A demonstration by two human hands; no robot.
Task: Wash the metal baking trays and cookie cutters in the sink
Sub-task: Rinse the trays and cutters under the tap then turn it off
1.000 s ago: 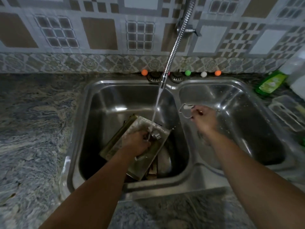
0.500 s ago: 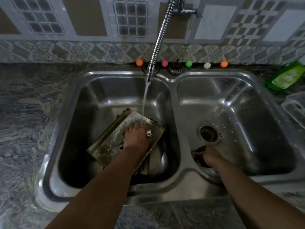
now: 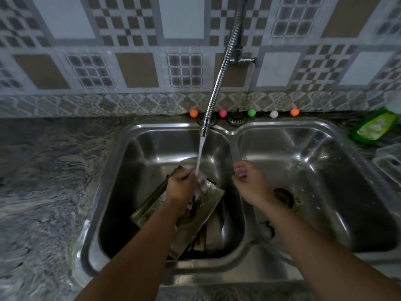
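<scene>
Running from the faucet [image 3: 219, 83], a stream of water [image 3: 200, 155] lands on the left hand [image 3: 181, 189], which sits over the baking trays [image 3: 195, 213] stacked tilted in the left basin of the sink [image 3: 280, 268]. Its fingers curl around something small under the stream, too blurred to name. The right hand [image 3: 249, 183] hovers over the divider between the 2 basins, fingers loosely bent and slightly spread, holding nothing visible. 5 coloured balls [image 3: 251, 112] line the counter's back edge.
</scene>
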